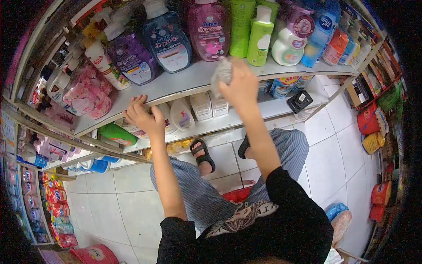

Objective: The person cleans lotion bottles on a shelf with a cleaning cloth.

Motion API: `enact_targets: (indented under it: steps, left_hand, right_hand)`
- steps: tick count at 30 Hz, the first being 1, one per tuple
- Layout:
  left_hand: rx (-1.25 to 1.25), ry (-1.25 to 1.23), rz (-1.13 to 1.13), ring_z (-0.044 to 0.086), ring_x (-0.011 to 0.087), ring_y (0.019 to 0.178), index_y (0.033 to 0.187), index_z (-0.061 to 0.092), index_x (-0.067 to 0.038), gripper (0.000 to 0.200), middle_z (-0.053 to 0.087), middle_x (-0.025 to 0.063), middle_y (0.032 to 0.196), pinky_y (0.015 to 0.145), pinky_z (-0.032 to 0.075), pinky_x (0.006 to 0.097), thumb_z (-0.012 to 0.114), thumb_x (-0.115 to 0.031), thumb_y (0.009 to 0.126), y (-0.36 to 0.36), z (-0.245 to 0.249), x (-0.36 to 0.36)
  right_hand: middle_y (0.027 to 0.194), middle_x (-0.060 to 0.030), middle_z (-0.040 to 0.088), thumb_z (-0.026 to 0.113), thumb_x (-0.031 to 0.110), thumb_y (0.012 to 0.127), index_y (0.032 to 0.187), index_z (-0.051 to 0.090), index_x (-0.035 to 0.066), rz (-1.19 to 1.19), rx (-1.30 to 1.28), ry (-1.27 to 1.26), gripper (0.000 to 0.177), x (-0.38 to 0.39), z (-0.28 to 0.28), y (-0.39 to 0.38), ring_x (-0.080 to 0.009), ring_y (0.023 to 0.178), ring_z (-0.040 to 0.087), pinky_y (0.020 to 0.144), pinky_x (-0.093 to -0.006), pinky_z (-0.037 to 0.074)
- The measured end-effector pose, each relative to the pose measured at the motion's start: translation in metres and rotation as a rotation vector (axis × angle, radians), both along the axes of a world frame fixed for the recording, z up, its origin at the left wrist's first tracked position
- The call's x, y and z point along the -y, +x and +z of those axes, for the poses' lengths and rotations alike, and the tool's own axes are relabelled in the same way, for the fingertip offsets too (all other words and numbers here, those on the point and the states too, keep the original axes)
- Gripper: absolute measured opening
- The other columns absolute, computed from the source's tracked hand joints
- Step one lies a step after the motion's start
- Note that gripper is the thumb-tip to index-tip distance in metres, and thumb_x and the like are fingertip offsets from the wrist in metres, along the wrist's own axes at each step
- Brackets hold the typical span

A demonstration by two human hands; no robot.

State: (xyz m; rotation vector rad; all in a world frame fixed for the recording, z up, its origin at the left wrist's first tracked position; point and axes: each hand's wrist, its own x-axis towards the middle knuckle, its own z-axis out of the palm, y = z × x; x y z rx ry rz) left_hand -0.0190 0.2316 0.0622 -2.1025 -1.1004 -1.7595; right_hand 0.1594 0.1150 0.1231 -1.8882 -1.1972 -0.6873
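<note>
My right hand [242,86] is closed on a grey cloth [222,78], held against the front edge of the upper shelf [176,87]. Just behind it stand a pink D-nee bottle [209,33] and a green bottle with a white cap [260,42]. My left hand [145,116] rests on the shelf's front edge with its fingers apart, holding nothing. A dark blue D-nee bottle [168,42] and a purple one [132,57] stand upright behind the left hand. The underside of the cloth is hidden.
White bottles [182,114] and a black box-like item [300,101] sit on the lower shelf. Under me is a red stool [235,193] on white floor tiles [140,220]. Packets [55,196] fill a rack at left, and goods line the right side.
</note>
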Motion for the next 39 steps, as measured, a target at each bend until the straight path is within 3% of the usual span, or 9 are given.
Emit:
enact_targets:
  steps: [5, 7, 11, 13, 22, 26, 31, 35, 39]
  left_hand:
    - [-0.032, 0.018, -0.012, 0.041, 0.0205, 0.097, 0.085, 0.05, -0.008, 0.029, 0.05, 0.0033, 0.09, 0.089, 0.013, 0.0412, 0.045, -0.012, 0.057, -0.002, -0.002, -0.003]
    - [-0.037, 0.039, -0.016, 0.041, 0.0208, 0.096, 0.085, 0.05, -0.008, 0.029, 0.05, 0.0032, 0.091, 0.09, 0.012, 0.041, 0.046, -0.014, 0.058, -0.004, -0.003, -0.005]
    - [-0.045, 0.064, -0.023, 0.041, 0.0209, 0.096, 0.086, 0.05, -0.008, 0.029, 0.05, 0.0037, 0.091, 0.09, 0.011, 0.0411, 0.046, -0.016, 0.058, -0.004, -0.006, -0.008]
    - [-0.025, 0.059, -0.053, 0.041, 0.0211, 0.095, 0.087, 0.05, -0.008, 0.029, 0.05, 0.0037, 0.089, 0.09, 0.011, 0.0415, 0.045, -0.016, 0.059, 0.0, -0.007, -0.007]
    - [-0.048, 0.201, -0.048, 0.041, 0.019, 0.093, 0.087, 0.051, -0.008, 0.028, 0.049, 0.0032, 0.089, 0.087, 0.015, 0.0372, 0.046, -0.016, 0.061, -0.007, -0.014, -0.023]
    - [-0.086, 0.201, -0.044, 0.041, 0.0197, 0.093, 0.088, 0.051, -0.007, 0.027, 0.049, 0.0039, 0.089, 0.086, 0.016, 0.0374, 0.047, -0.018, 0.063, -0.008, -0.012, -0.021]
    - [-0.056, 0.179, -0.067, 0.041, 0.0225, 0.092, 0.087, 0.05, -0.005, 0.027, 0.049, 0.006, 0.089, 0.084, 0.02, 0.038, 0.046, -0.016, 0.063, -0.003, -0.01, -0.016]
    - [-0.006, 0.22, -0.043, 0.04, 0.0245, 0.09, 0.085, 0.048, -0.004, 0.026, 0.048, 0.0071, 0.087, 0.083, 0.021, 0.0384, 0.042, -0.01, 0.061, 0.003, -0.012, -0.019]
    - [0.002, 0.269, -0.037, 0.039, 0.0245, 0.089, 0.085, 0.047, -0.005, 0.027, 0.047, 0.0061, 0.086, 0.083, 0.021, 0.0381, 0.04, -0.009, 0.059, 0.006, -0.015, -0.025]
  right_hand:
    - [0.08, -0.0124, 0.05, 0.056, 0.018, 0.05, 0.084, 0.047, 0.002, 0.381, -0.037, 0.072, 0.039, -0.027, -0.014, -0.041, -0.0278, 0.076, 0.049, 0.066, -0.0349, 0.041]
    - [0.078, -0.0103, 0.05, 0.059, 0.023, 0.049, 0.084, 0.05, 0.005, 0.77, 0.122, 0.25, 0.041, -0.025, -0.028, -0.038, -0.0273, 0.074, 0.049, 0.065, -0.0341, 0.041]
    - [0.079, -0.0085, 0.048, 0.06, 0.021, 0.048, 0.083, 0.048, 0.006, 0.87, 0.31, 0.236, 0.041, 0.01, -0.088, -0.02, -0.0256, 0.073, 0.048, 0.066, -0.0345, 0.04]
    - [0.084, -0.0083, 0.047, 0.06, 0.016, 0.046, 0.085, 0.046, 0.006, 0.91, 0.148, -0.062, 0.043, 0.022, -0.126, -0.013, -0.0245, 0.076, 0.048, 0.067, -0.0347, 0.039]
    - [0.09, -0.0029, 0.05, 0.059, 0.011, 0.053, 0.089, 0.052, 0.013, 0.684, 0.118, -0.625, 0.037, 0.01, -0.243, 0.026, -0.0222, 0.087, 0.045, 0.075, -0.0329, 0.036]
    - [0.088, -0.0067, 0.053, 0.057, 0.007, 0.053, 0.089, 0.053, 0.01, 0.617, -0.051, -0.439, 0.036, 0.054, -0.252, 0.098, -0.025, 0.084, 0.046, 0.075, -0.0357, 0.036]
    - [0.079, -0.0152, 0.051, 0.059, 0.022, 0.057, 0.076, 0.053, 0.001, -0.037, -0.261, -0.531, 0.029, 0.114, -0.246, 0.197, -0.0307, 0.077, 0.047, 0.066, -0.0373, 0.04]
    - [0.079, -0.0124, 0.051, 0.057, 0.033, 0.061, 0.074, 0.054, 0.003, -0.41, -0.232, -0.474, 0.032, 0.095, -0.253, 0.181, -0.0284, 0.076, 0.048, 0.063, -0.0368, 0.042]
    - [0.078, -0.0113, 0.053, 0.058, 0.023, 0.057, 0.071, 0.057, 0.005, -0.321, -0.271, -0.526, 0.023, 0.041, -0.254, 0.123, -0.0275, 0.075, 0.05, 0.064, -0.0375, 0.042]
